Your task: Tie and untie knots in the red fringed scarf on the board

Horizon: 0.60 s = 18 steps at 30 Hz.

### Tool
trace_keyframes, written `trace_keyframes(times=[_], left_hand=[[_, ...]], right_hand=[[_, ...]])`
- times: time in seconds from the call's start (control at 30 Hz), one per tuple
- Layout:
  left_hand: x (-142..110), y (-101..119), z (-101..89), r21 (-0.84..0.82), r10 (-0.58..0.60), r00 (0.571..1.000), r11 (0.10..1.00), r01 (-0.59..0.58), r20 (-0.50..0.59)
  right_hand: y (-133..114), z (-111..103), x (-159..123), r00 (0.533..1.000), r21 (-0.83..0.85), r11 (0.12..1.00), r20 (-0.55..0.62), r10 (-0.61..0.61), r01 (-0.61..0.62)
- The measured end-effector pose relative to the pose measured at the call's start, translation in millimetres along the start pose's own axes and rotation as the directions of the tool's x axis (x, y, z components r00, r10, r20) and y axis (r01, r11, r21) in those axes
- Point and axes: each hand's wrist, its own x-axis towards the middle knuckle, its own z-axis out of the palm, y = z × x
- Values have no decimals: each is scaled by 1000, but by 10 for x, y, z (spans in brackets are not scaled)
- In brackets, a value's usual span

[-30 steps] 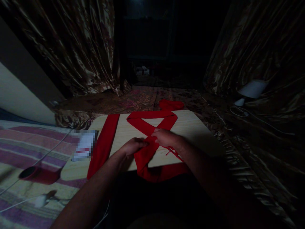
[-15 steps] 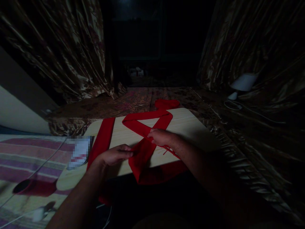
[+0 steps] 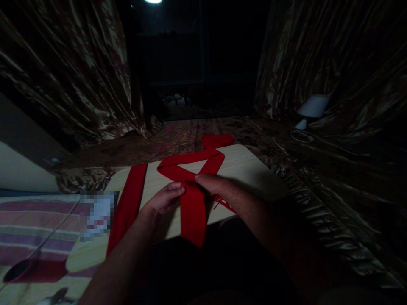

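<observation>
Cloth (image 3: 193, 216): prob. light, soft, limp, not fragile; little slip expected.
Grip pt: best taken by both long edges, nr the crossing.
Look: plain red, flat, w/ thin strings (image 3: 223, 204) seen by R hand (image 3: 211, 183).
Spot: looped + crossed on table (image 3: 246, 173), near part hung over edge.
L hand (image 3: 167, 197): thumb + fingers nearly closed, cloth's L edge pinched.
R hand: fingers partly hidden at crossing; grip can't be told.

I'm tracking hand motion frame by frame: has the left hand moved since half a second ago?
Yes. Judged against the wooden tabletop, the left hand has shifted rightward and somewhat toward the tabletop's far edge.
</observation>
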Motion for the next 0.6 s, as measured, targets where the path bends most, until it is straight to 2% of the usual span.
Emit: trace_keyframes(times=[0.1,0.23,0.43,0.53,0.6], left_hand=[[242,-63,-3,-7,6,1000,1000,-6,11],[440,-173,-97,-56,-2,999,998,0,-48],[504,-299,-165,-130,-14,998,992,7,-59],[516,-301,-151,-135,-23,997,991,13,-69],[530,-295,-143,-145,-25,996,989,14,-81]], right_hand=[[57,-45,7,998,36,998,23,-53,52],[165,-61,48,998,128,990,-3,-56,55],[305,-29,114,988,304,941,-62,-138,151],[268,-41,33,984,351,919,-74,-162,178],[213,-29,-85,979,365,910,-129,-160,197]])
